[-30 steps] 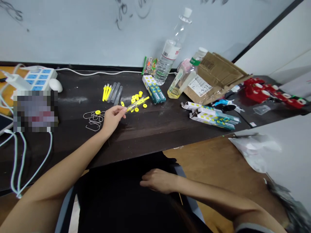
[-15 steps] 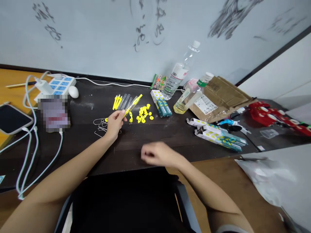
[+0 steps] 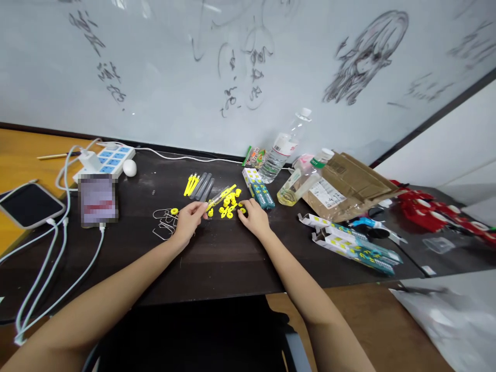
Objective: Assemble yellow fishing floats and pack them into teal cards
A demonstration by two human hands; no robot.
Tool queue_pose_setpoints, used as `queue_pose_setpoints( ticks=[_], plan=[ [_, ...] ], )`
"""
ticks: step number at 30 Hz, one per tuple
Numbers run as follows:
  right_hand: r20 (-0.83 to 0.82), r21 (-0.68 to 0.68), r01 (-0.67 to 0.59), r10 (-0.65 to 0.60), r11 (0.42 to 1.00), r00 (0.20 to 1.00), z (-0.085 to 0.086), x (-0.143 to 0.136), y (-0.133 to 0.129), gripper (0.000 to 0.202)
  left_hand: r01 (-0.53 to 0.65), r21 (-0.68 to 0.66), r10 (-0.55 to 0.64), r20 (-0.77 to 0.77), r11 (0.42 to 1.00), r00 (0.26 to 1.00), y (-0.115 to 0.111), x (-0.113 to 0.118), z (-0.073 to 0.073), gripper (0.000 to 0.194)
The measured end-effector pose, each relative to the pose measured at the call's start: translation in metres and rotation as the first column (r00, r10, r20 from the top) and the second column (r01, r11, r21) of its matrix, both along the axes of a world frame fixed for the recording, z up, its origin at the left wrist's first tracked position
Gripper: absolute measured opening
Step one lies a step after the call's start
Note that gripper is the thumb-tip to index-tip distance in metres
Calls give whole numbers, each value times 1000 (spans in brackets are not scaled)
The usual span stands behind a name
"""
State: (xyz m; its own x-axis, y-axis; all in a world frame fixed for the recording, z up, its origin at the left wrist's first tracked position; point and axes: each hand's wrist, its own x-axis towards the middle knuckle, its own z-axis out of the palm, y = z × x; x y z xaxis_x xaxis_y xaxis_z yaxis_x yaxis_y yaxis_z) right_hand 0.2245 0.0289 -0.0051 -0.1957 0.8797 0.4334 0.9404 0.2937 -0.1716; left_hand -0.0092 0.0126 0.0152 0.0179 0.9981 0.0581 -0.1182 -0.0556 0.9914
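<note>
My left hand (image 3: 189, 222) pinches a clear tube with yellow ends (image 3: 222, 196), which slants up to the right over the dark desk. Beneath and beside its far end lies a pile of small yellow parts (image 3: 229, 211). At the right edge of that pile is my right hand (image 3: 253, 218), its fingers bent down round a small yellow piece (image 3: 243, 210). Several yellow sticks (image 3: 190, 185) and clear grey tubes (image 3: 204, 188) lie side by side behind my left hand. Bent metal wires (image 3: 165, 225) rest just left of my left wrist.
Behind my right hand stand a patterned box (image 3: 259, 189), a water bottle (image 3: 279, 155) and a tilted bottle of yellow liquid (image 3: 304, 178). Open boxes (image 3: 352, 247) and a brown parcel (image 3: 346, 183) lie right. A power strip (image 3: 110, 161), phones and cables are left.
My right hand has moved forward from the front of the desk to the yellow parts. My left hand still holds the tube. The view has tilted up, showing more whiteboard.
</note>
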Motion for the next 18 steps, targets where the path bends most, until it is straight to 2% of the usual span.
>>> queue_pose_setpoints(
  ticks=[5,7,13,15,18],
  plan=[
    [-224,37,-32,39,999,974,-2,4,14,27,21,-8,-22,-22,1000,1000,1,0,-3,34],
    [-244,64,-41,55,997,968,-3,5,27,31,29,-12,-29,-33,1000,999,1,0,-4,35],
    [-209,33,-99,104,995,972,-2,3,58,40,48,-26,-50,-69,999,996,3,1,-5,39],
    [-230,69,-101,114,993,966,2,5,55,37,53,-17,-54,-90,998,994,4,0,-5,39],
    [-211,116,-162,183,980,960,10,14,34,33,37,0,-36,-108,999,994,6,-2,-7,38]
  ],
)
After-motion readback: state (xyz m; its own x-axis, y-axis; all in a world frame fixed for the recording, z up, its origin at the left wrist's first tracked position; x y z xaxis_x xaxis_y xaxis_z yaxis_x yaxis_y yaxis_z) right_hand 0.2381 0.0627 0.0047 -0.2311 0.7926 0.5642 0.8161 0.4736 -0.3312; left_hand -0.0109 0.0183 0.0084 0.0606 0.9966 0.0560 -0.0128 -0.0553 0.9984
